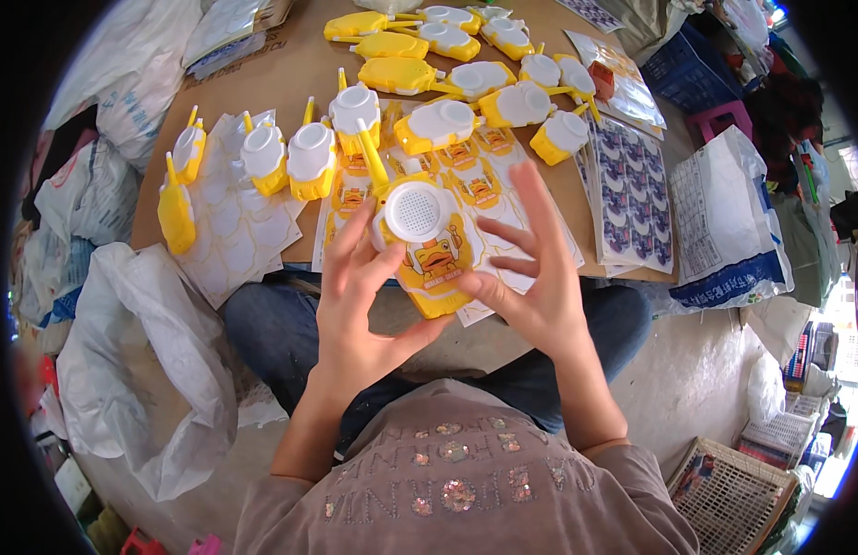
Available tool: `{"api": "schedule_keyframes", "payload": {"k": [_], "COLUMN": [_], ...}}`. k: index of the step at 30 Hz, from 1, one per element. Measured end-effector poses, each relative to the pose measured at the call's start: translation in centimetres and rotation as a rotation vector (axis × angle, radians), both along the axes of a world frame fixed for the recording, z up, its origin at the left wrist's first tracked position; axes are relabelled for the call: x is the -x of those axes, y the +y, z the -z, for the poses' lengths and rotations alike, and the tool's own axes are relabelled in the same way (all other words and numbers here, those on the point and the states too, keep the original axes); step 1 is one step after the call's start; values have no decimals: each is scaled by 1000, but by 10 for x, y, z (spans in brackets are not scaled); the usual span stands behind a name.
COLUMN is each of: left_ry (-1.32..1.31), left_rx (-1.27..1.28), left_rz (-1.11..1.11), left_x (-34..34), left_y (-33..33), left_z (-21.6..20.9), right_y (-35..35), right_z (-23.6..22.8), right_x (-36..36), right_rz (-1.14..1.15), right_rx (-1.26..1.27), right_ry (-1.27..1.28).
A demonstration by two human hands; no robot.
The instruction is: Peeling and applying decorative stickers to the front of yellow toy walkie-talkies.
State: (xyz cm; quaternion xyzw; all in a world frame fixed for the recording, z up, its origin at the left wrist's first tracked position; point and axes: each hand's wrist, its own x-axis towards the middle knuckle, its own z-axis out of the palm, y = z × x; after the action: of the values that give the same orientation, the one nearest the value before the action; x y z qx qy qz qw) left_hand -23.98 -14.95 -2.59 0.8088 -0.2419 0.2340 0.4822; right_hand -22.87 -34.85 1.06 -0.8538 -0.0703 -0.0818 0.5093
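Over my lap, my left hand (355, 301) grips a yellow toy walkie-talkie (419, 211) by its side and lower end. A round white speaker grille tops its front, with a duck sticker (435, 261) below, and its yellow antenna points away from me. My right hand (530, 268) has its fingers spread apart, and its thumb tip is at the sticker's right edge. Beneath the toy, a sheet of duck stickers (489, 176) lies on the table. Further toy walkie-talkies, such as a yellow-and-white one (436, 126), stand or lie just beyond my hands.
The brown tabletop (290, 79) also bears used sticker backing sheets (239, 217) at left and purple sticker sheets (629, 194) at right. A white plastic bag (725, 222) hangs by the right edge. On the floor are a large white sack (137, 361) and a woven basket (729, 495).
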Motion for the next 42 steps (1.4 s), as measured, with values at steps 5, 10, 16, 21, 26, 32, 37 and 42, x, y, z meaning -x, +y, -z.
{"api": "schedule_keyframes", "payload": {"k": [5,10,16,21,26,32,37,42], "left_ry": [17,-8,545,667,657,436,209,-76], "left_rx": [170,153,824,565,487,470,136,32], "left_rz": [172,232,257,174,141,17,-313,-990], "left_x": [2,1,2,-5,-1,1,1,37], "left_y": [-6,-9,-6,-3,-3,-10,21,149], "left_z": [2,1,-22,-15,-4,7,6,-51], "right_y": [0,2,10,9,0,18,54,37], "right_z": [16,15,20,22,34,34,42,42], "right_x": [-10,-8,-6,0,-7,-4,6,-1], "right_rz": [-293,-158,-153,-171,-161,-92,-152,-316], "right_rx": [-706,-840,-816,-835,-742,-658,-587,-253], "right_ry": [342,404,205,347,336,209,155,-10]}}
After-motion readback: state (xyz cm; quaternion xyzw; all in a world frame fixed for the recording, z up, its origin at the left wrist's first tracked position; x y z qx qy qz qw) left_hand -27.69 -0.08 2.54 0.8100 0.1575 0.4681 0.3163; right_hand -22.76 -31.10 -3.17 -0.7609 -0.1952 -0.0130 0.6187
